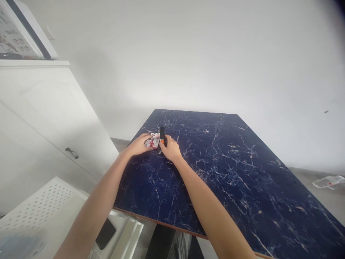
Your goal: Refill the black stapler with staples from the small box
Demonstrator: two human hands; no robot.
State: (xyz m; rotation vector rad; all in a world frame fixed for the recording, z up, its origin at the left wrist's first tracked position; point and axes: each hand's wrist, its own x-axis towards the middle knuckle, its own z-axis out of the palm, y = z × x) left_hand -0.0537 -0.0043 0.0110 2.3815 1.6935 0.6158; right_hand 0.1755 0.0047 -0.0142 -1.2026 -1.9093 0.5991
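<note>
At far left, a white cabinet [40,93] with 1 dark handle [72,153] in view carries a printed box [18,41] on its top. Below, a white perforated surface [48,201] lies near a flat, dark, round-cornered item [106,233], partly covered by the left forearm. The left hand [138,146] curves around small red-and-white boxes [155,143], fingers at their far side and thumb at the near side, set wide; I cannot tell whether they grip. The boxes are on the left part of the dark blue marbled tabletop [229,154], between the 2 hands. Just right of them stands a black item [162,132] with an orange patch, held between the thumb and fingers of the right hand [171,149]. At far right, beyond the tabletop, a clear plastic item [329,182] lies on the floor [309,174] near the pale wall [202,54].
</note>
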